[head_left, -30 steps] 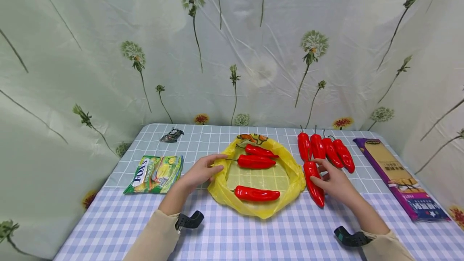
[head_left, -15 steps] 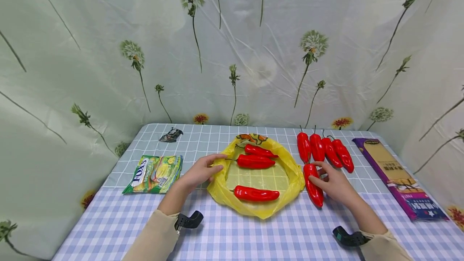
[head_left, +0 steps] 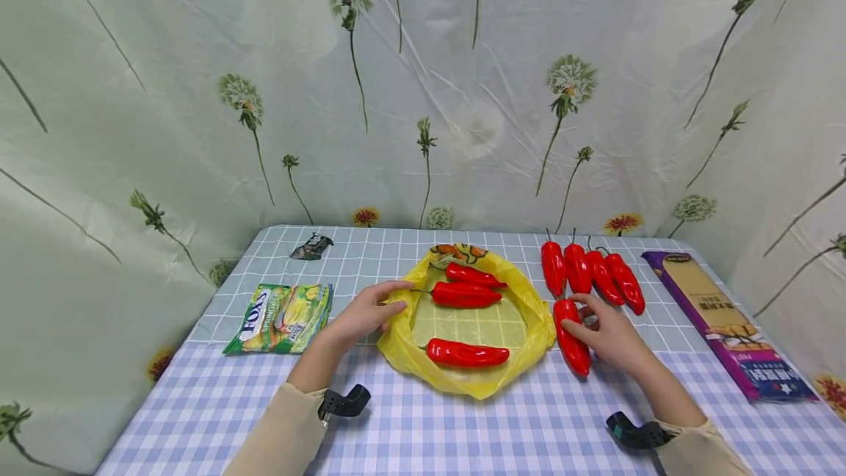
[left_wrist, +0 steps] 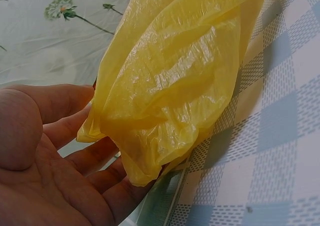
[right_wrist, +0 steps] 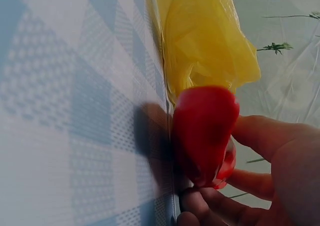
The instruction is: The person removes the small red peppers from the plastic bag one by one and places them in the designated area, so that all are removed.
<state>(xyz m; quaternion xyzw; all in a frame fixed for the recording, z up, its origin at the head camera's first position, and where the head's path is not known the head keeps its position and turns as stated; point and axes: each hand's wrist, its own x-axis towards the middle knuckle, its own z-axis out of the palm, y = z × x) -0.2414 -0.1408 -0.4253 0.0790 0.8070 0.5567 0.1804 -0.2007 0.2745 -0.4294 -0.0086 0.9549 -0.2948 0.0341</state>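
My left hand [head_left: 371,314] pinches the left rim of a yellow plastic bag [head_left: 429,382], whose mouth lies spread on the table. In the left wrist view, the thumb and fingers [left_wrist: 60,97] meet the bag's crumpled edge [left_wrist: 170,86]. Inside the bag lie three shiny red chili peppers, two at the back and one red pepper [head_left: 468,353] near the front rim. Just right of the bag, my right hand [head_left: 611,333] holds another red chili pepper [head_left: 571,344] by its side, thumb and fingers around it. The right wrist view shows this pepper's blunt end [right_wrist: 205,131] up close.
Several red peppers [head_left: 603,276] lie in a row behind my right hand. A long purple and tan packet [head_left: 727,325] is at the right. To the left lie a green FOX'S candy bag [head_left: 287,318] and a small black wrapper [head_left: 313,247]. A flowered curtain [head_left: 423,94] hangs behind the table.
Both hands keep their places, the left at the bag's rim and the right at the pepper. The pepper under my right hand has barely shifted; the view itself moves slightly.
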